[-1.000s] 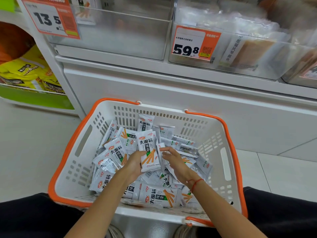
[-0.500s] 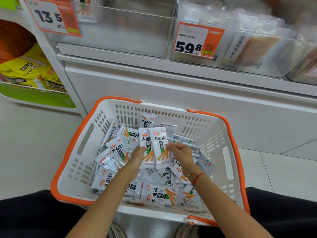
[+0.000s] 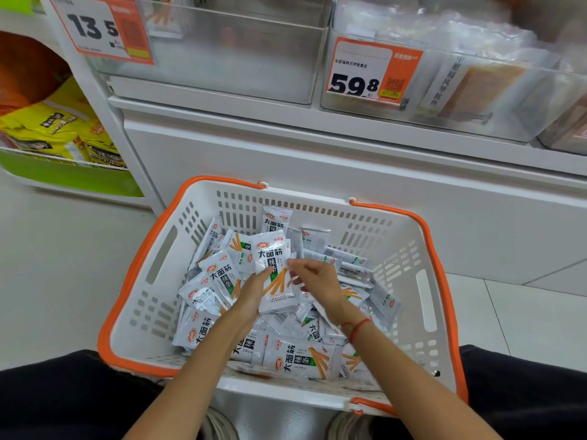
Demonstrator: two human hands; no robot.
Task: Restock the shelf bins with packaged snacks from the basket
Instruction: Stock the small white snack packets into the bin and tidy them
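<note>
Closest to the camera, the person was crouched over the white basket with the orange rim (image 3: 135, 274), both forearms reaching down into it. The left hand (image 3: 252, 293) was gripping a little stack of white snack packets (image 3: 273, 271), held upright with the printed face toward the camera. The right hand (image 3: 313, 277) sat just beside that stack with the fingers loosely curled at its right edge. I honestly couldn't tell whether it was pinching a packet or just squaring the stack up. There was a red string bracelet (image 3: 355, 328) on that wrist.

So my read was that this was still the gathering step: collecting a handful before anything went up. The rest of the loose packets (image 3: 295, 360) were heaped across the basket floor, plenty left.

Compared with half a second earlier, two packets that were side by side between the hands got pulled together into one overlapped bundle in the left hand, and the right hand had shifted up toward the top edge of it.

Further back, on the shelf above, the clear bin (image 3: 222, 58) behind the 13.5 price tag (image 3: 101, 27) looked almost empty, so I'd guess that was the target. The next move probably needed a firm grip on the slippery bundle, then a lift up and over the bin's front wall. The neighbouring bin with the 59.8 tag (image 3: 371, 71) held different goods.
</note>
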